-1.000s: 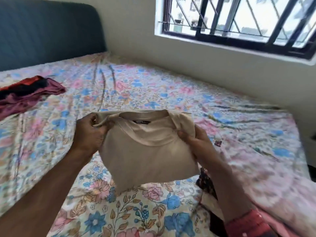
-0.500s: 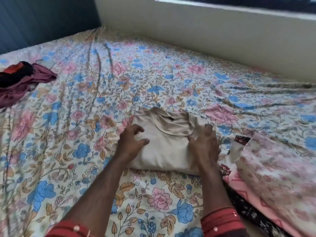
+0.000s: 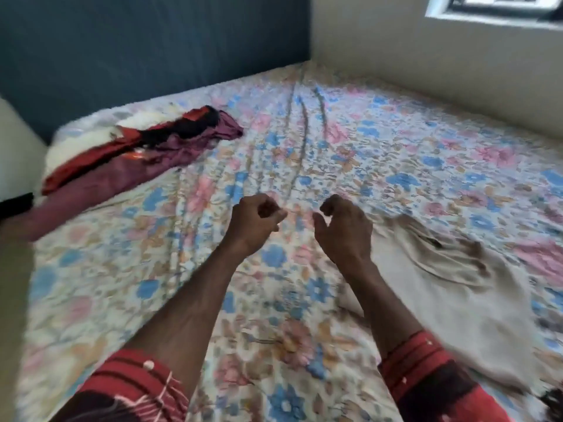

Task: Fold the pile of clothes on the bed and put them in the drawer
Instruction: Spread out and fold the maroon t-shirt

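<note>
Beige shirt [image 3: 457, 300] lies folded on the bed [image 3: 335, 147], to the right of my right forearm and partly behind it. Its long axis runs from near lower right to far upper left across the view; the neckline end points away from me, toward the far wall. The collar opening shows as a dark curved crease near the far end. Fabric is plain, pale tan, lying flat with a few soft wrinkles; edges are blurred by motion.

Left hand [image 3: 253, 220] hangs above the floral sheet, fingers curled in toward the palm, holding nothing. Right hand [image 3: 344, 229] is just beside it, fingers bent over loosely, thumb apart, also holding nothing. The hands do not touch each other, nor the shirt.

Pile of clothes [image 3: 137, 153] sits well apart at far left of the bed, near the dark blue headboard [image 3: 152, 47]: maroon cloth lowest, red and black pieces over it, something white behind. Its long axis runs lower left to upper right.

Red patterned sleeves [image 3: 426, 370] cover both wrists' near ends.
</note>
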Available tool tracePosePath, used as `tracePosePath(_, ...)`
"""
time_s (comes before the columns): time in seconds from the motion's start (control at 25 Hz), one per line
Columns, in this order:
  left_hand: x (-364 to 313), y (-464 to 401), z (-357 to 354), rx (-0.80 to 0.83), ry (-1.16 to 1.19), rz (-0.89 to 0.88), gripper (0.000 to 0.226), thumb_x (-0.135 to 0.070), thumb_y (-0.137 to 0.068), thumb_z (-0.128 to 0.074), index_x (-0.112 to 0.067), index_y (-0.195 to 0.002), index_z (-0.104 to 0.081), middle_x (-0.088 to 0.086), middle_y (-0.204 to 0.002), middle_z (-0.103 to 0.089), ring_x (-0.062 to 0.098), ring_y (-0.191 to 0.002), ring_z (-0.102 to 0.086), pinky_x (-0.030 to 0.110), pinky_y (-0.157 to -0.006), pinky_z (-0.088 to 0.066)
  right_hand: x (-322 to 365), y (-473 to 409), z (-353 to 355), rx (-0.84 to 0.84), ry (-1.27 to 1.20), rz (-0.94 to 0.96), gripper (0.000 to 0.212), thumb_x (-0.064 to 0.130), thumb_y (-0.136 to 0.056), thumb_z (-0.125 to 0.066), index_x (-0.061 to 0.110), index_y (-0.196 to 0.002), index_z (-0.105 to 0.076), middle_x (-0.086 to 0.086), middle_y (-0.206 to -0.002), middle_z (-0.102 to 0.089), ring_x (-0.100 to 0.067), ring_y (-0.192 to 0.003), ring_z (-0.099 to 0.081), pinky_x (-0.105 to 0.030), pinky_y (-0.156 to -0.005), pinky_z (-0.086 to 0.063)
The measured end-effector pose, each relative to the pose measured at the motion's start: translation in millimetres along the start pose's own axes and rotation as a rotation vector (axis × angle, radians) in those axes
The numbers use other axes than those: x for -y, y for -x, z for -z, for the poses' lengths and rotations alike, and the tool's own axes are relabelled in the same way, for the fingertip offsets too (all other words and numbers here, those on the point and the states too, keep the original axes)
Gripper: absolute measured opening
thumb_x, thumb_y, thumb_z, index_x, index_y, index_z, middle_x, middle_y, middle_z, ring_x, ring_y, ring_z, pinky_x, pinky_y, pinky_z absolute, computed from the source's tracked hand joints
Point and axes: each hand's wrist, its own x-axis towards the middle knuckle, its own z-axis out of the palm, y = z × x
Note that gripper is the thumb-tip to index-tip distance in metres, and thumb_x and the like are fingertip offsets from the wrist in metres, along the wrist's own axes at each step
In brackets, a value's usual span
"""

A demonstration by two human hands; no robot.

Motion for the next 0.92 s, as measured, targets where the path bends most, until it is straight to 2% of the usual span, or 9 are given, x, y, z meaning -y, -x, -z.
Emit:
tracePosePath(0.08,19,-1,58,-0.124,-0.027,0.065,0.016,-0.015,-0.095,-0.072,-0.001,-0.088,-0.069,0.011,-0.079,-0.073,0.015,-0.063,-0.069,0.017,-0.055,-0.048,50,-16,-37,0.121,0.012,0.124,0.012,0.035,-0.095,-0.062,0.023,-0.093,-0.062,-0.001,-0.096,-0.071,-0.031,-0.094,-0.067,-0.042,-0.083,-0.050)
tracePosePath(0.16,41,-1,117,-0.224,-0.078,0.120,0.019,-0.015,-0.097,-0.070,-0.001,-0.085,-0.068,0.010,-0.077,-0.072,0.014,-0.062,-0.068,0.020,-0.059,-0.050,101,-27,-75,0.200,0.046,0.271,0.017,0.035,-0.098,-0.057,0.020,-0.091,-0.064,-0.002,-0.089,-0.071,-0.031,-0.086,-0.068,-0.038,-0.077,-0.048)
tracePosePath(0.24,66,-1,175,-0.306,-0.117,0.166,0.021,-0.015,-0.098,-0.069,-0.004,-0.080,-0.067,0.008,-0.075,-0.071,0.011,-0.060,-0.068,0.020,-0.057,-0.050,150,-35,-115,0.260,0.068,0.385,0.021,0.037,-0.100,-0.056,0.019,-0.090,-0.063,-0.003,-0.085,-0.070,-0.031,-0.084,-0.068,-0.039,-0.080,-0.047)
tracePosePath(0.48,150,-13,315,-0.522,-0.084,0.294,0.024,-0.011,-0.098,-0.066,-0.006,-0.075,-0.065,0.014,-0.077,-0.073,0.013,-0.054,-0.064,0.020,-0.047,-0.042,273,-52,-238,0.354,0.100,0.642,0.021,0.037,-0.098,-0.057,0.018,-0.098,-0.067,-0.008,-0.095,-0.074,-0.035,-0.088,-0.069,-0.039,-0.079,-0.050)
tracePosePath(0.64,199,-19,356,-0.619,-0.022,0.368,0.018,-0.007,-0.098,-0.065,-0.002,-0.080,-0.068,0.012,-0.073,-0.073,0.019,-0.056,-0.067,0.030,-0.047,-0.050,338,-76,-315,0.451,0.051,0.662,0.014,0.032,-0.095,-0.064,0.019,-0.092,-0.065,-0.010,-0.092,-0.073,-0.035,-0.083,-0.069,-0.040,-0.075,-0.054)
tracePosePath(0.72,224,-21,369,-0.605,-0.008,0.383,0.017,-0.002,-0.097,-0.064,0.000,-0.080,-0.068,0.013,-0.073,-0.073,0.020,-0.057,-0.067,0.034,-0.051,-0.054,361,-88,-355,0.444,0.062,0.667,0.009,0.020,-0.095,-0.064,0.021,-0.103,-0.066,-0.009,-0.098,-0.072,-0.035,-0.087,-0.070,-0.043,-0.073,-0.058)
tracePosePath(0.8,243,-21,375,-0.587,0.011,0.406,0.013,0.001,-0.096,-0.063,0.003,-0.085,-0.069,0.016,-0.076,-0.074,0.014,-0.055,-0.065,0.024,-0.047,-0.050,372,-98,-385,0.423,0.151,0.673,0.031,0.010,-0.096,-0.058,0.025,-0.123,-0.064,-0.009,-0.107,-0.069,-0.033,-0.089,-0.070,-0.046,-0.075,-0.060)
tracePosePath(0.84,247,-20,375,-0.578,0.026,0.415,0.011,0.001,-0.096,-0.063,0.004,-0.087,-0.069,0.017,-0.078,-0.074,0.013,-0.055,-0.065,0.018,-0.045,-0.046,373,-104,-395,0.410,0.174,0.641,0.031,0.009,-0.098,-0.056,0.023,-0.124,-0.064,-0.009,-0.107,-0.069,-0.032,-0.088,-0.070,-0.047,-0.075,-0.061)
tracePosePath(0.92,256,-19,375,-0.553,0.049,0.426,0.009,-0.001,-0.097,-0.064,0.003,-0.090,-0.069,0.016,-0.081,-0.074,0.014,-0.057,-0.065,0.013,-0.043,-0.041,374,-116,-407,0.370,0.116,0.526,0.020,0.011,-0.098,-0.057,0.016,-0.110,-0.072,-0.009,-0.098,-0.071,-0.030,-0.082,-0.070,-0.046,-0.072,-0.062)
